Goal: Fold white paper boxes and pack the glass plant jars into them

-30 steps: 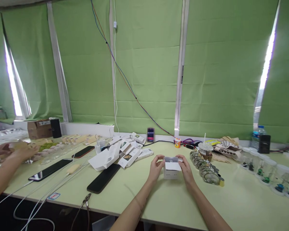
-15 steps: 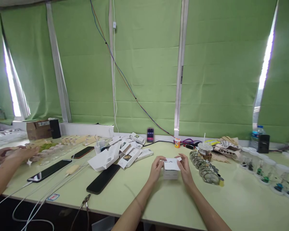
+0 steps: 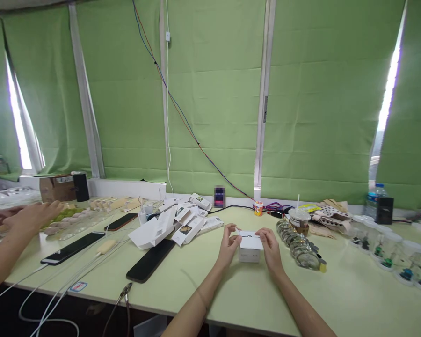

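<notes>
A small white box (image 3: 249,254) stands on the pale table in front of me, its white top flap (image 3: 251,241) facing up. From the left side, my left hand (image 3: 230,243) grips the box's edge, thumb close to the flap and fingers curled behind. On the opposite side my right hand (image 3: 268,245) is closed on the box near the flap's right corner. The fingertips at the back edge are partly hidden.
Left of the box lie a pile of opened white cartons (image 3: 189,224) and a black phone (image 3: 150,262). Right are a row of round metallic items (image 3: 298,245) and several clear jars (image 3: 388,248). A co-worker's hands (image 3: 28,215) are over trays at far left.
The box's top flap lies flatter, its raised right corner now lower. My fingers have shifted slightly along its edges. The co-worker's hand at far left has moved up and right.
</notes>
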Action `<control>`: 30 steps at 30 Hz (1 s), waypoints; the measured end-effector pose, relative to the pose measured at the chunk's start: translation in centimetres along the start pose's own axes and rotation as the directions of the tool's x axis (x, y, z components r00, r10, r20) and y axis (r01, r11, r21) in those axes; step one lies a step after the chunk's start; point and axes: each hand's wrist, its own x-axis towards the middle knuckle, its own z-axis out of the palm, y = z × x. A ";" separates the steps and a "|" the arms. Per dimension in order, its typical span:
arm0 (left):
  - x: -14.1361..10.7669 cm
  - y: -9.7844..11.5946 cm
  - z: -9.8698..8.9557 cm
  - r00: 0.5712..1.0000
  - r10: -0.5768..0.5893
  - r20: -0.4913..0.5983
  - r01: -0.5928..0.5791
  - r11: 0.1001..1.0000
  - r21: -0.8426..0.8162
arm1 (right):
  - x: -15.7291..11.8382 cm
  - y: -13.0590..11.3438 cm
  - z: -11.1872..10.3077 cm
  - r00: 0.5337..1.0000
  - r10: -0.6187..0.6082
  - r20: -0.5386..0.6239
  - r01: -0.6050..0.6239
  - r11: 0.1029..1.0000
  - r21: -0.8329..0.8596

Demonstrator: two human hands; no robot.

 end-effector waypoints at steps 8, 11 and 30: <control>-0.1 0.4 0.0 1.000 0.018 0.024 -0.018 1.000 0.006 | 0.0 0.3 0.0 1.000 -0.002 -0.013 0.001 0.999 -0.042; -0.1 0.6 0.0 0.999 0.038 0.036 -0.039 0.999 0.033 | 0.1 0.4 0.0 1.000 0.006 -0.007 -0.007 0.999 -0.034; -0.6 -0.8 0.0 0.962 0.203 0.181 -0.255 0.905 0.341 | -0.5 0.7 -0.4 0.975 -0.111 0.193 0.120 0.992 -0.033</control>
